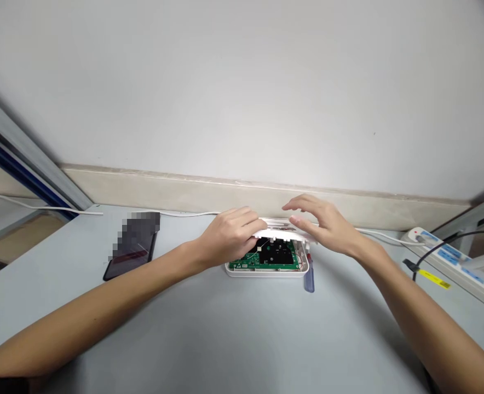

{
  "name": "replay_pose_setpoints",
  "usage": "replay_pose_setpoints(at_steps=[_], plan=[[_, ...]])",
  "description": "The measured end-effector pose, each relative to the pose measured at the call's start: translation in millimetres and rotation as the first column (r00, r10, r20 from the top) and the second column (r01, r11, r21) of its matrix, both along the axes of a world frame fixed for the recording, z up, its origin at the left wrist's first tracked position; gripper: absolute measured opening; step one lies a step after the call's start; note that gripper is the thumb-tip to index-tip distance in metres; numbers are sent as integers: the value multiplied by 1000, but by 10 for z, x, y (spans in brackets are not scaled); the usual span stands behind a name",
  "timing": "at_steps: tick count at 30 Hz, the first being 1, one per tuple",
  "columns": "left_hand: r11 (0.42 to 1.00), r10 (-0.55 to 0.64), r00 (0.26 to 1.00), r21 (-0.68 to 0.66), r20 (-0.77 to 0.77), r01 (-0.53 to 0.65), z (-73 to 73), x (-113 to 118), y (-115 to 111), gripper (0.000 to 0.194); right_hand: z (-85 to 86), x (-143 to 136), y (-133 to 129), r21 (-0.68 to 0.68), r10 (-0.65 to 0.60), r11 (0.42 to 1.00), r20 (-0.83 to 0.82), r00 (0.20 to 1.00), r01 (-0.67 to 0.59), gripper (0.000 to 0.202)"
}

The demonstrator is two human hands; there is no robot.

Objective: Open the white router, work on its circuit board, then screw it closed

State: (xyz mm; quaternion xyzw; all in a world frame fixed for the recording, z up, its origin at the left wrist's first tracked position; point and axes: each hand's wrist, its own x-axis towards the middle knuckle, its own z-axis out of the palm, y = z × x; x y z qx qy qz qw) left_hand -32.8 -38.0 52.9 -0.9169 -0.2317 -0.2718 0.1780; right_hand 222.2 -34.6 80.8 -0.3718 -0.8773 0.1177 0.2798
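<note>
A white plastic housing (268, 273) lies on the table with a green circuit board (246, 266) inside, part of it under black plates. Above it a white cover (283, 234) is tilted up, its clipped edge facing me. My left hand (234, 234) has its fingers closed round the cover's left end. At the right end is my right hand (328, 224), thumb and fingers apart; whether its palm touches the cover I cannot tell. Beside the housing's right side lies a screwdriver (309, 279) with a translucent blue handle, its upper part near my right hand.
A dark phone (133, 254), partly pixelated, lies to the left on the grey table (234, 328). On the right stands a white power strip (451, 253) with blue sockets and a black cable (443, 241) bearing a yellow tag. A white cable (184, 214) runs along the wall.
</note>
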Motion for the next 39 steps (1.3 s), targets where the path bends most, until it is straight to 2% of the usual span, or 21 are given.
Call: replay_pose_setpoints(at_steps=[4,8,11,13,19,26,29,31,33,35,37,39], plan=[[995,-77,997,61,-22,78,-8,22,-59,19,29,21,-66,-340,92,940,156,984,-34,56],[980,-133,991,152,0,132,-32,42,-92,23,-27,52,-62,-474,167,879,219,961,-44,83],[971,-147,989,195,27,139,-76,63,-108,22,-78,76,-35,-487,166,873,226,960,-36,100],[969,-142,989,209,32,133,-122,77,-117,22,-117,86,-22,-472,162,881,234,958,-34,104],[968,-133,991,217,26,124,-264,91,-127,24,-237,93,4,-465,170,885,269,948,-27,104],[966,-122,988,239,98,95,-366,92,-131,27,-248,67,11,-426,184,904,295,938,-43,98],[989,-89,993,124,74,80,-325,81,-134,25,-269,55,9,-389,155,921,287,945,-33,99],[997,-75,997,-36,-2,75,-230,62,-142,20,-283,51,8,-378,134,925,280,951,-19,99],[972,-111,988,-218,-105,86,-95,35,-160,19,-289,48,7,-372,118,928,284,952,-4,100],[917,-163,974,-389,-160,89,40,3,-183,33,-290,47,6,-358,108,934,297,949,6,101],[884,-92,981,-467,-169,3,136,-32,-202,55,-293,48,7,-339,99,941,305,947,11,102],[848,-25,976,-521,-218,-95,169,-73,-208,77,-304,46,8,-328,99,944,300,949,5,102]])
